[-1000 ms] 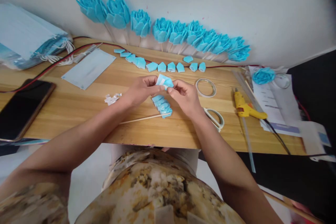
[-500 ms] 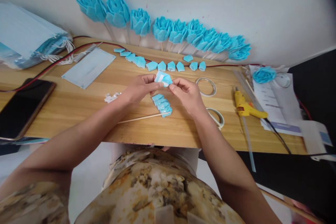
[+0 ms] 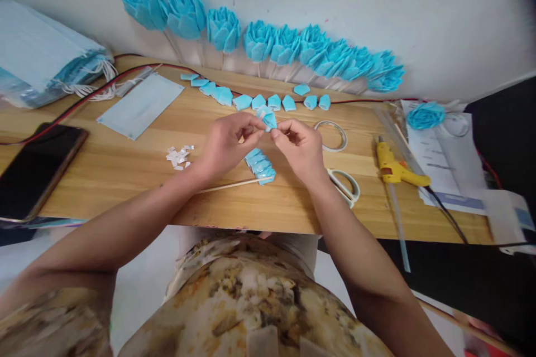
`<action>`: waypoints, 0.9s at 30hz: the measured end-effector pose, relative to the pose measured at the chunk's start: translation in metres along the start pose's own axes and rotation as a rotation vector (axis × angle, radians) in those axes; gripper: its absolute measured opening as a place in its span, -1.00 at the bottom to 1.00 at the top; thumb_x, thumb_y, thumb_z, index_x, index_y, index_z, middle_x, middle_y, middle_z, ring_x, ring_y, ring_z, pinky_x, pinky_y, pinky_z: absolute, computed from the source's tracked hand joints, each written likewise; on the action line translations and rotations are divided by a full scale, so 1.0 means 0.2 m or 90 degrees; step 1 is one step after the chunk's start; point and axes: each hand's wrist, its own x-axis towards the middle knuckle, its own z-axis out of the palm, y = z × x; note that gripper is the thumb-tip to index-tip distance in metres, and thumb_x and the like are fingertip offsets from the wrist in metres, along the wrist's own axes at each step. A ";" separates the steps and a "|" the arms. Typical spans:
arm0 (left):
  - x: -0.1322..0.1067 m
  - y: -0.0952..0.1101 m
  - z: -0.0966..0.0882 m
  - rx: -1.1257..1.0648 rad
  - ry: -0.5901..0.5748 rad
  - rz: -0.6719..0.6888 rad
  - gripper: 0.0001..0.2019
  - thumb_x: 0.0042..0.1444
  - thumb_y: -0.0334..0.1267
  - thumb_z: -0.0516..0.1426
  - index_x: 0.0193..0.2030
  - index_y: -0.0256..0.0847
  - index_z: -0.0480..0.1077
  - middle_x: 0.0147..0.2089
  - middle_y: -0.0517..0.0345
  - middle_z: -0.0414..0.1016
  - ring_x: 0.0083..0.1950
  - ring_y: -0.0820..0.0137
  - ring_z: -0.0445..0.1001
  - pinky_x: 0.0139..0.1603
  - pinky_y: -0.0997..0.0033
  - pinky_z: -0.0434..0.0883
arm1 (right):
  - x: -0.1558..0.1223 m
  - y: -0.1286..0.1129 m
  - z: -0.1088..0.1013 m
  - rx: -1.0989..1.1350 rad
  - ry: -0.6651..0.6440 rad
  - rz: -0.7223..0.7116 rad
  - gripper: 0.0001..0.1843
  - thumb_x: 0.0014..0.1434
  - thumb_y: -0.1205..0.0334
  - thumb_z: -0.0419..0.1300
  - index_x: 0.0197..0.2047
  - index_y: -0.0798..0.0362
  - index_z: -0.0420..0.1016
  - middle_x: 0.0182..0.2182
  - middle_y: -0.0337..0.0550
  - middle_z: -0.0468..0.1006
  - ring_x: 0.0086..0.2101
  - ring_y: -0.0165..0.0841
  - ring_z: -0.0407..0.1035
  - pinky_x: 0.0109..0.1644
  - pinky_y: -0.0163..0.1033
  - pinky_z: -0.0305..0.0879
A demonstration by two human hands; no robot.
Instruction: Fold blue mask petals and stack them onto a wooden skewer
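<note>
A small folded blue petal (image 3: 267, 115) with a whitish patch is pinched between my two hands above the table. My left hand (image 3: 232, 138) grips its lower left side with thumb and forefinger. On the other side, the fingertips of my right hand (image 3: 298, 148) close on its lower right corner. Just below lies an overlapping strip of blue petals (image 3: 259, 164), with the end of a thin wooden stick (image 3: 228, 185) across it. Several folded blue petals (image 3: 243, 102) form a row behind my hands. Small white scraps (image 3: 179, 156) lie left of my left wrist.
Blue flowers on sticks (image 3: 224, 30) lean against the wall. To the right are a tape roll (image 3: 344, 136), scissors (image 3: 355, 192), a yellow glue gun (image 3: 387, 164) and papers (image 3: 439, 162). A phone (image 3: 37, 173), a flat pale sheet (image 3: 140, 105) and a bagged stack (image 3: 46, 50) occupy the left.
The petal in my hands has turned and tilted, its tip now pointing down between my fingertips. My left hand has shifted its hold, with knuckles raised, and more white scraps show.
</note>
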 end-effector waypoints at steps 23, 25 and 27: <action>0.00 -0.03 0.00 0.021 -0.024 -0.040 -0.86 0.14 -0.31 0.16 -0.36 -0.25 0.54 -0.48 0.21 0.48 -0.45 0.50 0.32 -0.40 0.46 0.24 | -0.01 0.05 0.02 -0.169 0.008 -0.186 -0.86 0.15 0.33 0.19 -0.44 -0.01 0.41 -0.47 -0.26 0.50 -0.43 -0.40 0.33 -0.27 -0.24 0.30; 0.01 -0.03 0.00 0.013 -0.022 -0.044 -0.86 0.14 -0.31 0.16 -0.36 -0.26 0.54 -0.47 0.21 0.49 -0.46 0.50 0.31 -0.41 0.47 0.24 | -0.01 0.05 0.02 -0.167 0.011 -0.189 -0.86 0.15 0.34 0.19 -0.44 -0.01 0.41 -0.48 -0.27 0.49 -0.44 -0.40 0.33 -0.27 -0.24 0.30; 0.01 -0.03 0.00 0.008 -0.021 -0.045 -0.85 0.14 -0.29 0.15 -0.36 -0.26 0.54 -0.47 0.21 0.50 -0.46 0.50 0.32 -0.41 0.47 0.25 | -0.01 0.05 0.02 -0.164 0.011 -0.189 -0.87 0.15 0.34 0.19 -0.44 -0.01 0.41 -0.48 -0.27 0.49 -0.44 -0.40 0.33 -0.27 -0.24 0.29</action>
